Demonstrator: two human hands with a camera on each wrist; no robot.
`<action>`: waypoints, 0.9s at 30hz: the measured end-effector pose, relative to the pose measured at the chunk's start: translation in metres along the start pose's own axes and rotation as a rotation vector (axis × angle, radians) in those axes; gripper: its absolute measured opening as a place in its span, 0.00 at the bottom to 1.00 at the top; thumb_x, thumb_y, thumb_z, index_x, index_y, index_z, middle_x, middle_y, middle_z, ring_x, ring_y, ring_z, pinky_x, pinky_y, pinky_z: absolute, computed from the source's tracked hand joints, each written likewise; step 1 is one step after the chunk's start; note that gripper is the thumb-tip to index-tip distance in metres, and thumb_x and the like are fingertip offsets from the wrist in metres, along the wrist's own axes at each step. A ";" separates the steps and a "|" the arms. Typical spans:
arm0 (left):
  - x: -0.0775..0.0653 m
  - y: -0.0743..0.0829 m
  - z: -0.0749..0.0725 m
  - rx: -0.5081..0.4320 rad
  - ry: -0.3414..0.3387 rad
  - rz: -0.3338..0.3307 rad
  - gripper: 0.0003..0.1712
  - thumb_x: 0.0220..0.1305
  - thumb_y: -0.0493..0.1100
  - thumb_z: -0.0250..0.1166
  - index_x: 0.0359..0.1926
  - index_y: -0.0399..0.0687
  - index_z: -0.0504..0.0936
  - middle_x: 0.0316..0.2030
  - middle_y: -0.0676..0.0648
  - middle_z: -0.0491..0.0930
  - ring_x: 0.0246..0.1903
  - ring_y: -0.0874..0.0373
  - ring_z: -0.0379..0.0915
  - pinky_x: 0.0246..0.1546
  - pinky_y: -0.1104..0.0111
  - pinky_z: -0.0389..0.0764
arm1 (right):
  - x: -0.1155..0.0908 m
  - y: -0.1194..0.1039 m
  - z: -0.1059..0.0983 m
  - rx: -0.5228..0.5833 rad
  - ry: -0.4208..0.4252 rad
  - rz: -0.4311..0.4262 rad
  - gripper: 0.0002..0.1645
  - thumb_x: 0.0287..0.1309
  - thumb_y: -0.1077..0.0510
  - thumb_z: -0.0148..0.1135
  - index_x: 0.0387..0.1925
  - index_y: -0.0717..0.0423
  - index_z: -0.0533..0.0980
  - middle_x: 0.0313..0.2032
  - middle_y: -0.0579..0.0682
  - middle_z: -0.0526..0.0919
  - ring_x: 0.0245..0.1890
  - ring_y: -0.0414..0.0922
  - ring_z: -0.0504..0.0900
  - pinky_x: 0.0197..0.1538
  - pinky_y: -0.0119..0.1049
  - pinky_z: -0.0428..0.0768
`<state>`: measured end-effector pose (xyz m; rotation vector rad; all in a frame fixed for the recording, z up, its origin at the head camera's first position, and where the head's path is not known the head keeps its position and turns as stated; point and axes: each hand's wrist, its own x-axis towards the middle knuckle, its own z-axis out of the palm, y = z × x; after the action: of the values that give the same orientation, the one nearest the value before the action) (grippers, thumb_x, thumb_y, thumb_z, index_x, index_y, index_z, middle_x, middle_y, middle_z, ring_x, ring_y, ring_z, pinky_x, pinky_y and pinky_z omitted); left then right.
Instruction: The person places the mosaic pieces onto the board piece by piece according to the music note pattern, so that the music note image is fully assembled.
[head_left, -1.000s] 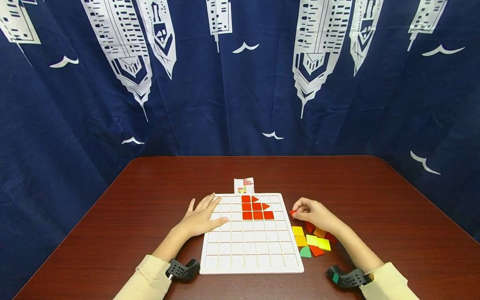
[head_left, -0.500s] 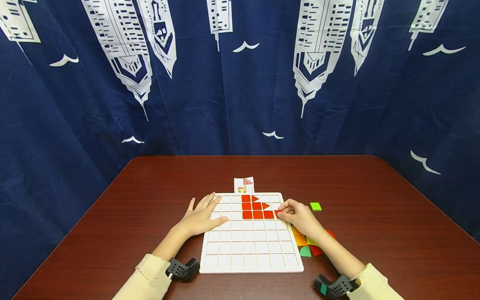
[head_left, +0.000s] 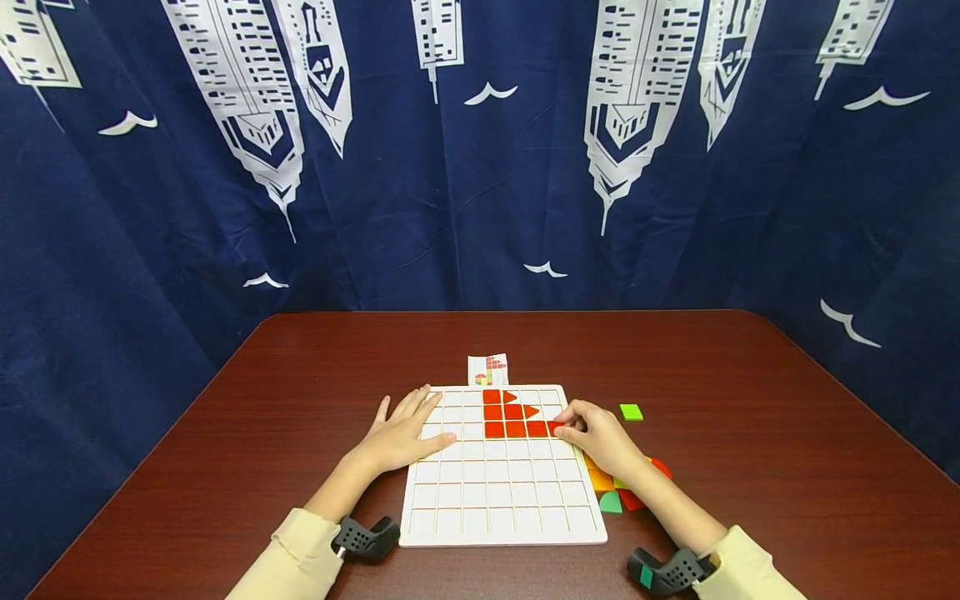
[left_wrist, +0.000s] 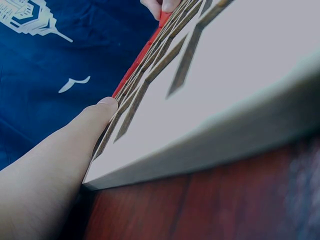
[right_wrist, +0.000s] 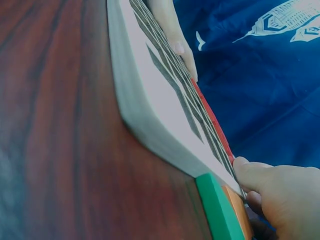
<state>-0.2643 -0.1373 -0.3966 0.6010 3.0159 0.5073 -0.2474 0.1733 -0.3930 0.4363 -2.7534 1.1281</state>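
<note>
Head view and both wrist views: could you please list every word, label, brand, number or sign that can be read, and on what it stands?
There is no readable text in any view.
White grid board: only grid lines show.
Small card: coloured shapes; any lettering is too small to read.
Blue curtain: building and bird drawings, no readable words.
Black wrist devices: no legible label.

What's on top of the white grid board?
Red squares and triangles in three rows, the left hand on its left side, and the right hand pinching another red piece at its right edge. Anything under the hands, and part of that piece, is covered.
</note>
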 end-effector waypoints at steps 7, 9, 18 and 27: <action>0.000 0.000 0.000 0.001 0.004 -0.003 0.47 0.55 0.74 0.46 0.70 0.57 0.51 0.71 0.49 0.44 0.71 0.51 0.40 0.65 0.44 0.30 | -0.001 0.001 0.000 -0.010 0.001 -0.025 0.04 0.53 0.58 0.63 0.32 0.54 0.78 0.26 0.44 0.72 0.26 0.36 0.67 0.29 0.25 0.66; 0.000 0.001 0.000 0.003 0.004 -0.003 0.47 0.55 0.74 0.46 0.70 0.57 0.51 0.71 0.49 0.44 0.71 0.52 0.39 0.65 0.44 0.30 | -0.001 0.001 0.000 -0.010 0.001 -0.029 0.04 0.53 0.58 0.63 0.32 0.53 0.78 0.26 0.44 0.72 0.26 0.36 0.67 0.29 0.25 0.66; -0.001 0.001 -0.002 -0.014 0.002 0.008 0.47 0.56 0.73 0.46 0.70 0.56 0.50 0.71 0.48 0.44 0.71 0.51 0.39 0.65 0.43 0.30 | 0.001 0.001 -0.005 -0.009 -0.050 -0.031 0.06 0.54 0.58 0.61 0.35 0.53 0.80 0.30 0.45 0.73 0.28 0.38 0.67 0.30 0.26 0.66; -0.002 0.002 -0.002 -0.011 0.000 -0.001 0.47 0.56 0.73 0.47 0.70 0.55 0.51 0.71 0.48 0.44 0.71 0.51 0.39 0.65 0.44 0.30 | 0.002 0.011 -0.031 0.126 -0.317 -0.032 0.14 0.57 0.53 0.59 0.44 0.54 0.75 0.40 0.51 0.74 0.35 0.41 0.70 0.35 0.27 0.73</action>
<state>-0.2623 -0.1366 -0.3942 0.5983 3.0110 0.5231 -0.2524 0.2022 -0.3782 0.7304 -2.9331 1.3335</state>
